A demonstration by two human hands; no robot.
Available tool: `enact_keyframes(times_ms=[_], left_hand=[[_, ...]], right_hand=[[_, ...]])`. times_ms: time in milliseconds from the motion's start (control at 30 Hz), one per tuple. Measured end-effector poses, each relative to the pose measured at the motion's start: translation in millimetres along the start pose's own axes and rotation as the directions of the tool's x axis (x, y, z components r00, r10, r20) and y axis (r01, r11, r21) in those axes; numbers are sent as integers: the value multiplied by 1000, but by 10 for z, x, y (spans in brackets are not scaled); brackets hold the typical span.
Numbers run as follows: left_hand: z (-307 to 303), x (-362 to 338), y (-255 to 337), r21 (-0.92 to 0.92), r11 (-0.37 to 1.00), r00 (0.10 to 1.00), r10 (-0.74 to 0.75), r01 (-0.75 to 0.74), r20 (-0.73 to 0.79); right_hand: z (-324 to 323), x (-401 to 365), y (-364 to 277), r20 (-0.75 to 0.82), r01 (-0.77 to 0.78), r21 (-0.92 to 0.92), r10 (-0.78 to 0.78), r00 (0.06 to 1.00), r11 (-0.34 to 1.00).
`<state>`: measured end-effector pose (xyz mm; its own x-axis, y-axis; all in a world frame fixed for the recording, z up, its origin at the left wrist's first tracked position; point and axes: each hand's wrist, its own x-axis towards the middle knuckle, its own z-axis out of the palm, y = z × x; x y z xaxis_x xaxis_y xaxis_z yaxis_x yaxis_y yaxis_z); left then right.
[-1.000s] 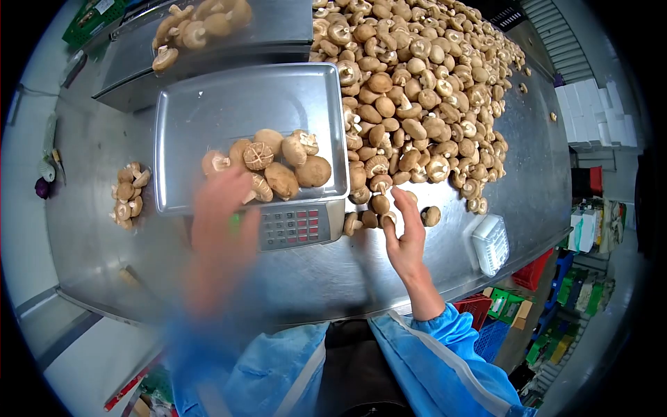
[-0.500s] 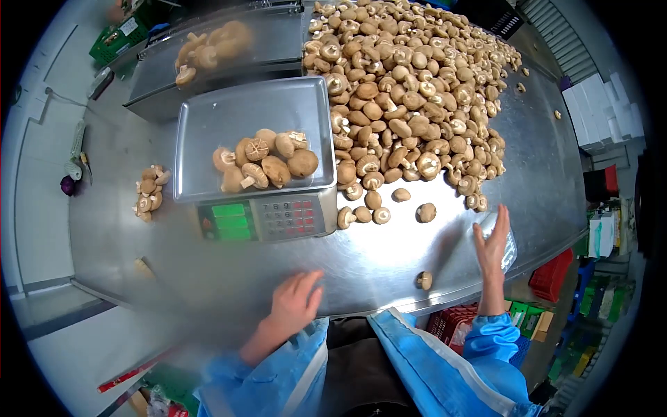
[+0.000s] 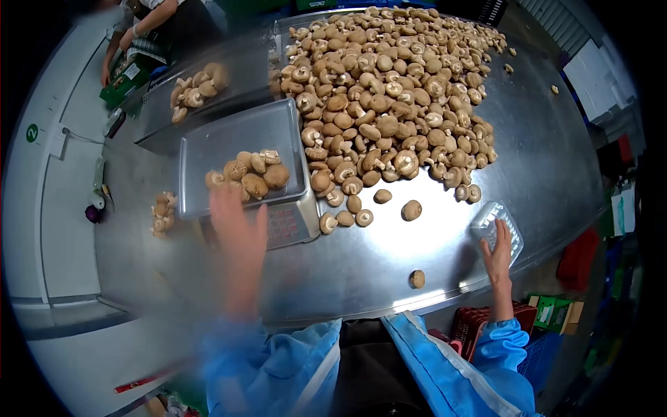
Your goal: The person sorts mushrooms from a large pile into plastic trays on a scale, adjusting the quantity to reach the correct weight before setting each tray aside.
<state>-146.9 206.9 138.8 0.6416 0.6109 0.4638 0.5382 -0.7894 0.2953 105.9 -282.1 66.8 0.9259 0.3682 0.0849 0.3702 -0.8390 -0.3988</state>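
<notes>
My left hand (image 3: 240,233), blurred by motion, reaches over the front of the weighing scale (image 3: 281,224) with its thumb apart from the fingers. Its fingertips overlap the nearest of several shiitake mushrooms (image 3: 255,185) lying in the scale's metal pan (image 3: 240,135). On the right, my right hand (image 3: 497,257) is open, fingers stretched out, at the near left side of a clear plastic tray (image 3: 515,236). A single mushroom (image 3: 417,279) lies on the table between my hands. The scale's display is hidden behind my left hand.
A large heap of shiitake mushrooms (image 3: 389,104) covers the table's (image 3: 361,271) far middle. Left of the scale sits a small mushroom cluster (image 3: 162,214). A second pan (image 3: 243,83) holds more mushrooms (image 3: 198,90). Another person (image 3: 156,21) handles a green crate (image 3: 128,83). A red crate (image 3: 472,326) stands below the edge.
My left hand has moved up and left from the table's front edge to the scale pan. My right hand has shifted down, showing more of the plastic tray. Another person has come into view.
</notes>
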Motion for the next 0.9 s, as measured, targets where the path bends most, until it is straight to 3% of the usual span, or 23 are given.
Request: enact_keyframes(times_ms=[67, 167, 300, 433, 633, 733, 900], left_hand=[[69, 104, 34, 106, 993, 998, -48, 45, 30], [179, 212, 44, 223, 972, 997, -77, 69, 27], [267, 191, 34, 233, 969, 996, -85, 83, 0], [295, 219, -36, 196, 978, 998, -64, 66, -14], [104, 182, -65, -19, 1000, 999, -7, 6, -36], [-71, 63, 16, -86, 995, 999, -44, 47, 27], [-80, -96, -57, -74, 996, 994, -47, 54, 94]], right_hand=[[101, -55, -259, -105, 69, 70, -61, 993, 995], [407, -140, -791, -54, 193, 193, -186, 981, 962], [672, -44, -1865, 72, 287, 506, -371, 926, 814], [767, 333, -2862, -37, 476, 627, -587, 808, 616], [1043, 644, -3852, -109, 568, 605, -649, 753, 558], [1316, 674, -4020, -7, 568, 551, -677, 736, 612], [1496, 704, -4064, -119, 610, 572, -680, 723, 549]])
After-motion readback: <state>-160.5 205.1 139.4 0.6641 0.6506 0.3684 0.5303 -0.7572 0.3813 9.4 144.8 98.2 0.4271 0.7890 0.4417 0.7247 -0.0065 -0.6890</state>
